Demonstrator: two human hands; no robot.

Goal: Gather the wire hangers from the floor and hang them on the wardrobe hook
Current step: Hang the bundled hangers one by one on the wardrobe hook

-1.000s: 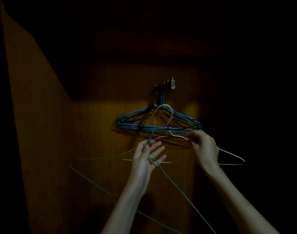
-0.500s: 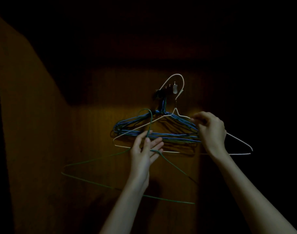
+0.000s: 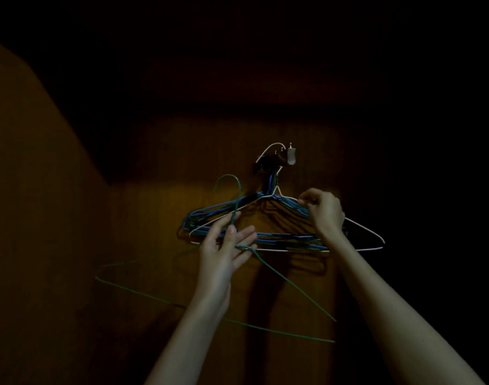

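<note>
Left grip [image 3: 224,247] pinching green hanger [image 3: 293,287], right grip [image 3: 325,211] pinching white hanger [image 3: 368,232], dim wooden wardrobe wall [image 3: 154,218]

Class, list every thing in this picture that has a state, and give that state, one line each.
white hanger: hooked over the wardrobe hook, gripped by the right hand.
green hanger: off the hook, tilted, held up.
blue hangers: hanging bunched on the hook.
wardrobe hook: loaded.
left hand: holds the green hanger's neck.
right hand: curled round the white wire.
</note>
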